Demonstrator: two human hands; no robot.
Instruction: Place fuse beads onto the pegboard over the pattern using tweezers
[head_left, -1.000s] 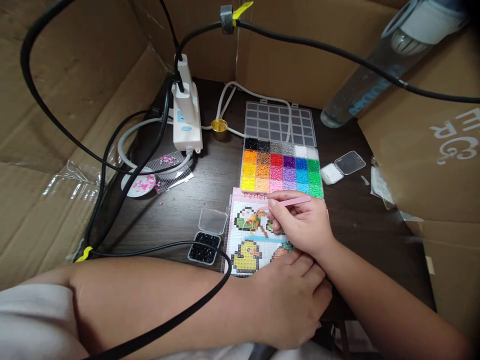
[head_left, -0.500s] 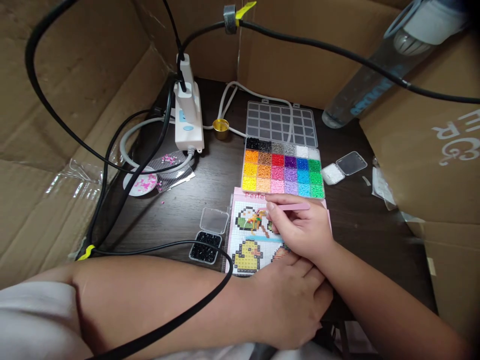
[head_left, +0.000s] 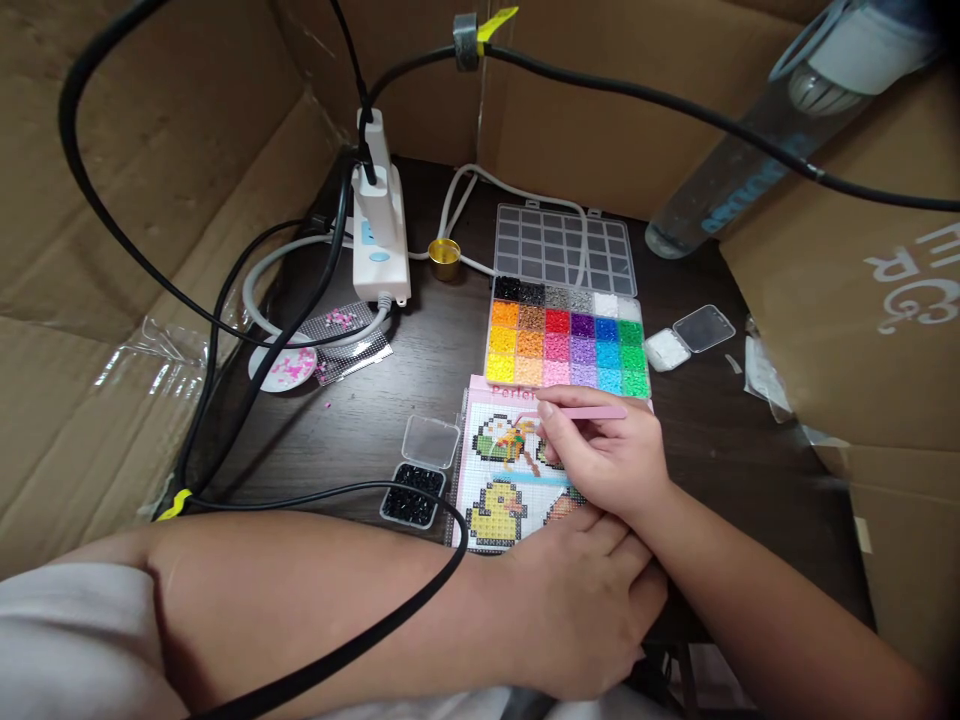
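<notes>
My right hand (head_left: 607, 460) pinches pink tweezers (head_left: 592, 412), their tip down over the bead pattern sheet (head_left: 499, 470) near a duck figure. My left hand (head_left: 581, 610) lies flat on the sheet's near edge, fingers stretched toward the right, partly under my right wrist. An open box of coloured beads (head_left: 566, 345) sits just beyond the sheet, its clear lid (head_left: 562, 248) folded back. A small open case of black beads (head_left: 411, 497) stands left of the sheet.
Cardboard walls enclose the dark table. A white power strip (head_left: 379, 240) with black and white cables lies at back left, a gold cap (head_left: 444, 257) beside it. A small case of white beads (head_left: 664, 348) sits right; pink beads on a dish (head_left: 283, 368) left. A clear tube leans at back right.
The right hand with the tweezers has shifted very slightly over the sheet. The left hand has stayed put.
</notes>
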